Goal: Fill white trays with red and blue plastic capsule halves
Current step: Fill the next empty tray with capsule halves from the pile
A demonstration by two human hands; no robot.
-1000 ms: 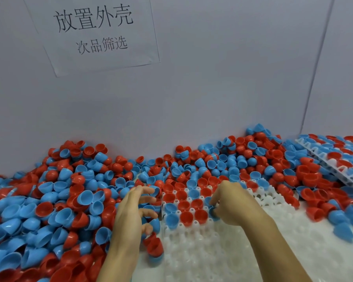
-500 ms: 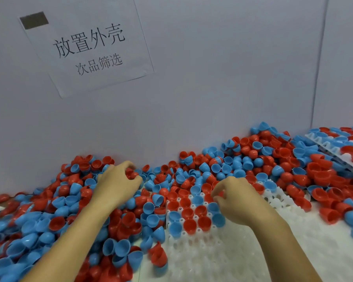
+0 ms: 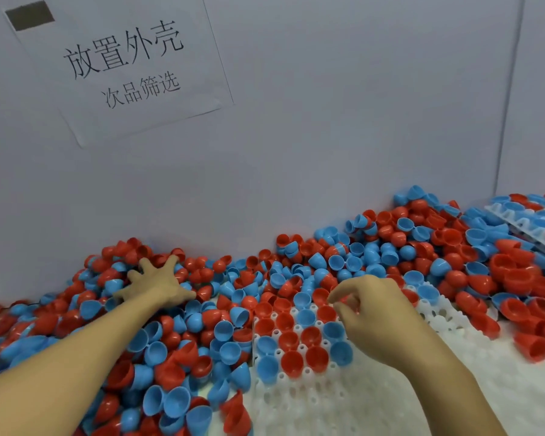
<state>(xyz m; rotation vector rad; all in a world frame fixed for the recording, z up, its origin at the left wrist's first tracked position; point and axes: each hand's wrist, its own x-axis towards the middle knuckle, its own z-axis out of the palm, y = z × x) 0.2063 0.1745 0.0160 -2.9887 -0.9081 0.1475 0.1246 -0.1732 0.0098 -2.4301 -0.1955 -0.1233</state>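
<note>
A white tray [image 3: 343, 404] lies in front of me, with red and blue capsule halves [image 3: 291, 341] seated in several cells at its far left corner. Loose red and blue halves [image 3: 177, 350] are heaped to the left of the tray and behind it. My left hand [image 3: 158, 286] reaches far back-left, fingers spread flat on the heap near the wall. My right hand [image 3: 375, 313] hovers over the filled cells with curled fingers, thumb and forefinger pinching a red capsule half [image 3: 346, 301] at the tray's far rows.
The grey wall [image 3: 328, 136] closes off the back right behind the heap, with a paper sign [image 3: 123, 64] stuck on it. A second white tray [image 3: 516, 220], filled with halves, lies tilted at the far right. More loose halves [image 3: 516, 294] crowd the right side.
My left hand has gone from the tray's left edge up into the back-left of the heap and spread its fingers. My right hand has stayed over the filled cells.
</note>
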